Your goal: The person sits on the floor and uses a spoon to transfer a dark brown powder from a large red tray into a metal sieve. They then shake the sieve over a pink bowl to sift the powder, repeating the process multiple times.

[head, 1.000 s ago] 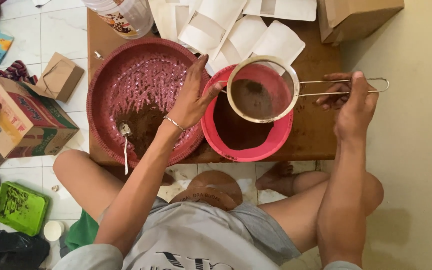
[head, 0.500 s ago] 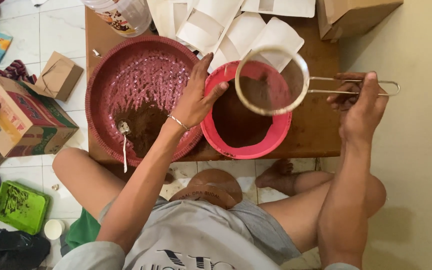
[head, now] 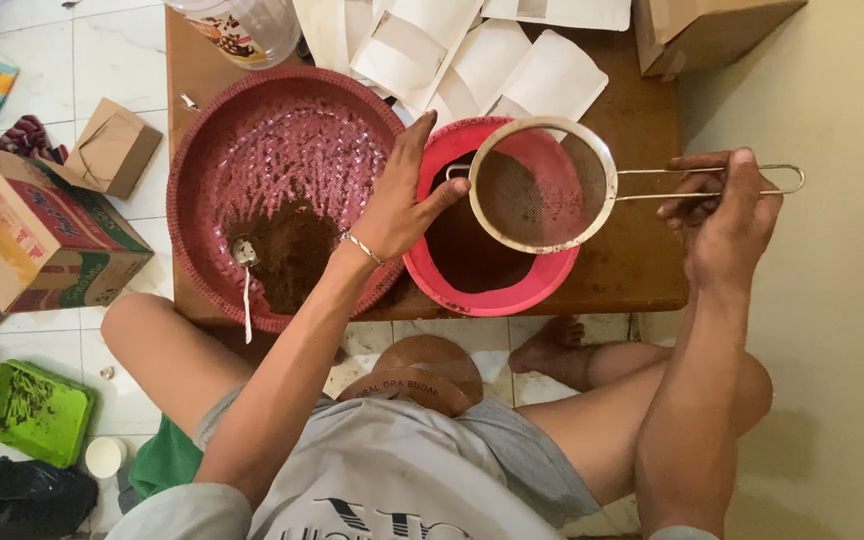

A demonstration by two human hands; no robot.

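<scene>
The right hand (head: 727, 225) has its fingers (head: 697, 185) curled closed around the wire handle of a round metal sieve (head: 542, 185). The handle runs out past the fingers on the far side from the mesh. The sieve is held level above a small pink bowl (head: 492, 290), its mesh carrying a patch of brown powder. The bowl below contains more of the same dark powder.

The left hand (head: 402, 200) is spread, fingers (head: 417, 140) extended and apart, grasping nothing. Its thumb points toward the sieve rim and lies just beside it; whether thumb and rim touch cannot be told. The palm lies over the near edges of the pink bowl and a large red basin (head: 282, 130).

The red basin sits beside the left fingers, on the side away from the sieve. It holds a heap of brown powder and a metal spoon (head: 245, 275), whose handle overhangs the basin rim.

Both vessels stand on a brown wooden worktop (head: 642, 270). Beyond the fingertips of the left hand lie white paper pouches (head: 542, 75).
</scene>
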